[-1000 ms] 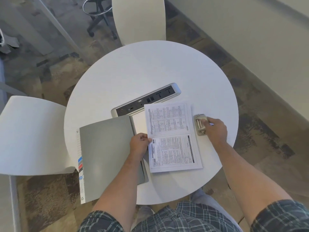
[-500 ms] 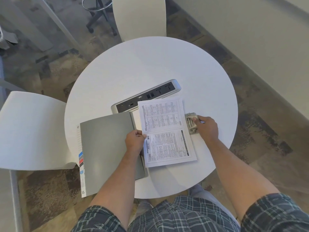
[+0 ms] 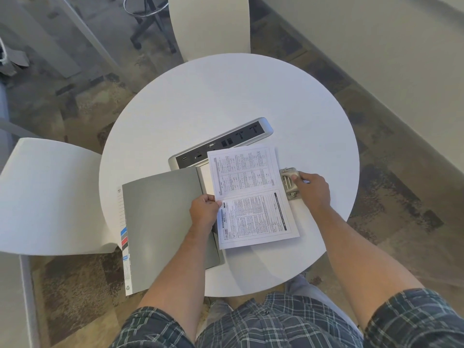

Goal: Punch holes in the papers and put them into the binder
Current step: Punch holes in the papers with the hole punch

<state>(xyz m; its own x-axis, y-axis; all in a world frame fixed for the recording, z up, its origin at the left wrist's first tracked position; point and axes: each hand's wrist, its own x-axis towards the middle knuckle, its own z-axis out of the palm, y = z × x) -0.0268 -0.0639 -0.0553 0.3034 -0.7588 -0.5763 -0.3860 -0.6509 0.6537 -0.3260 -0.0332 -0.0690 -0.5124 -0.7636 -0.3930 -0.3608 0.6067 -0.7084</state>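
Note:
Printed papers (image 3: 253,194) lie flat on the round white table (image 3: 226,101), overlapping the right part of a grey binder (image 3: 163,222). My left hand (image 3: 204,212) pinches the papers' left edge. A small metal hole punch (image 3: 288,183) sits against the papers' right edge, and my right hand (image 3: 312,190) grips it from the right. The binder hangs over the table's left front edge, with coloured index tabs (image 3: 123,238) along its left side.
A silver power and socket strip (image 3: 238,139) lies on the table just behind the papers. White chairs stand at the left (image 3: 50,197) and at the far side (image 3: 208,23). A wall runs along the right.
The hole punch and my right hand have slid left until the punch meets the papers' right edge. The left hand has kept its hold on the papers.

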